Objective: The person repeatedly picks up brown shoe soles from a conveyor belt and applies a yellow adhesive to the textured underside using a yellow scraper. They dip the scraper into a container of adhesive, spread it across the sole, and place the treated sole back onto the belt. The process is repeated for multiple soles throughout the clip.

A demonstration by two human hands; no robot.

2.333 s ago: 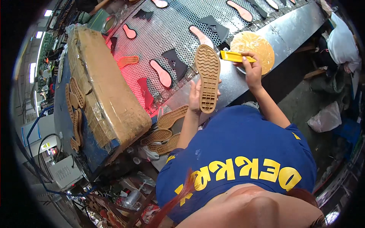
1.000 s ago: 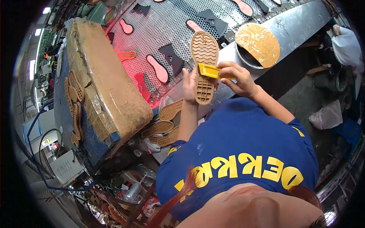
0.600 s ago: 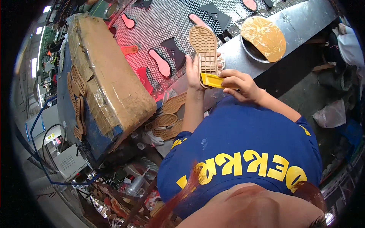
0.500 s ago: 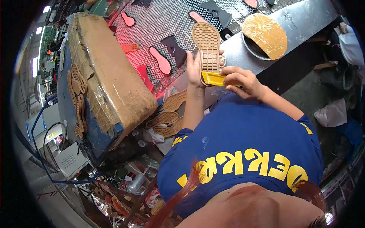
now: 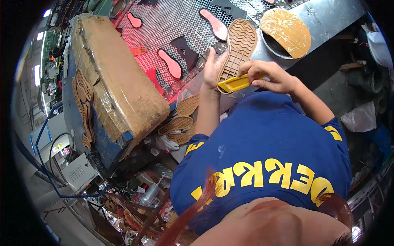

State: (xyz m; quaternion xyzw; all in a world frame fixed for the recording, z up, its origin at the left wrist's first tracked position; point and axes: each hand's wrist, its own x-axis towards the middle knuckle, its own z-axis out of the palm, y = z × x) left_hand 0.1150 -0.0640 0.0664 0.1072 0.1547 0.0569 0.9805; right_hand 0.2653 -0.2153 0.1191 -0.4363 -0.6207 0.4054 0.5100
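Observation:
My left hand (image 5: 214, 70) supports a tan rubber shoe sole (image 5: 241, 39) from behind, its thumb raised and most fingers hidden. The wavy, gridded tread faces me, with the toe end tilted up to the right. In my right hand (image 5: 273, 76) is a flat yellow tool (image 5: 234, 84) with a long, straight-sided body, pinched between thumb and fingers. It lies across the sole's lower end, touching or very near it. What kind of tool it is, I cannot make out.
Beyond my hands a perforated belt (image 5: 154, 39) carries pink insoles (image 5: 169, 63) and black cut pieces (image 5: 184, 51). A half-covered bowl (image 5: 286, 33) stands on the metal ledge (image 5: 324, 24) at right. Left are a taped cardboard box (image 5: 123, 69) and more tan soles (image 5: 176, 125).
The sole's toe end has swung to the right, and my right hand with the yellow tool has shifted slightly right. Pieces on the belt have moved slightly up and left.

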